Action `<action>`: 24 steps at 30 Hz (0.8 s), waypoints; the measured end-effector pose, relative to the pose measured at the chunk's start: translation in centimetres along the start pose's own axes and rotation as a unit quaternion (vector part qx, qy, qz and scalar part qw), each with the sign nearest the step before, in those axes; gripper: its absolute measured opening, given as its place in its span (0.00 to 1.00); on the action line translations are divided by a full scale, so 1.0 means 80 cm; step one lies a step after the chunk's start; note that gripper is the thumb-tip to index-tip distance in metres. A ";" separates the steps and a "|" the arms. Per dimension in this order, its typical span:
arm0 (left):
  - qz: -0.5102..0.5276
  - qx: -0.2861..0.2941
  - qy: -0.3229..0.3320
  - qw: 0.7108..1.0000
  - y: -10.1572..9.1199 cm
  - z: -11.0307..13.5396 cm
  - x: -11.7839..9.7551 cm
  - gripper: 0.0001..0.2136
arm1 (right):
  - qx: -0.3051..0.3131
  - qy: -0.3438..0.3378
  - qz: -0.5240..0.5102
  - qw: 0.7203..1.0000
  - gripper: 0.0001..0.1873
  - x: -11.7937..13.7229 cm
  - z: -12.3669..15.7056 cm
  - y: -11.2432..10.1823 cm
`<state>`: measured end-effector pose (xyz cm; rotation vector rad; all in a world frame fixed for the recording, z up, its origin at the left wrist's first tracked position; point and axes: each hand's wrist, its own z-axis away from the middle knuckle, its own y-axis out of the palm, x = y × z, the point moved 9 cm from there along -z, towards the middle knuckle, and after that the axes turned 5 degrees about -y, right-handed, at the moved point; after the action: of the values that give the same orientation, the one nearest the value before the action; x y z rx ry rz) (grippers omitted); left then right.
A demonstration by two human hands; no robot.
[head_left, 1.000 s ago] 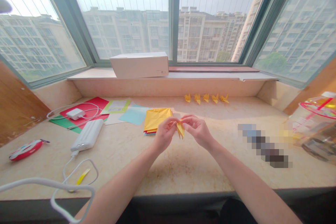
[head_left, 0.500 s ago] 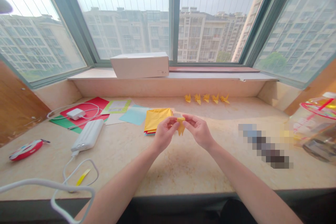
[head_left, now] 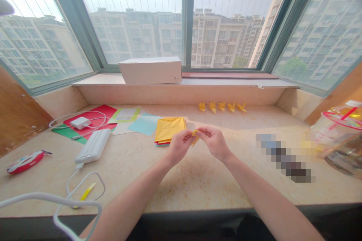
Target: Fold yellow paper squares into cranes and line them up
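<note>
Just right of the paper stack [head_left: 170, 128], the left hand [head_left: 179, 146] and right hand [head_left: 213, 142] pinch a small folded yellow paper [head_left: 195, 134] — fingers cover much of it, so its shape is hard to tell. Well right of the stack, a pixelated patch [head_left: 285, 158] is unreadable.

1 white box [head_left: 149, 72] sits on the ledge [head_left: 226, 82] below the window [head_left: 135, 37]. Toward the left of the bench [head_left: 192, 188] lie a power bank [head_left: 94, 144], cable [head_left: 68, 185] plugged in, a white adapter [head_left: 80, 122] and 1 red-and-white object [head_left: 26, 163]. At far right, 1 red straw [head_left: 348, 116] leans in a see-through cup [head_left: 325, 131].
</note>
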<state>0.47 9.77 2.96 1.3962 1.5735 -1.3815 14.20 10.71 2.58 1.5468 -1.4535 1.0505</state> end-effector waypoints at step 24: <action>0.233 0.023 -0.064 0.970 0.001 -0.001 0.005 0.21 | -0.013 -0.274 0.202 0.940 0.07 0.065 0.023 0.005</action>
<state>0.42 9.94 2.60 1.5464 1.0481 -1.1952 14.01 7.03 6.66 1.6381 -2.2315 0.8442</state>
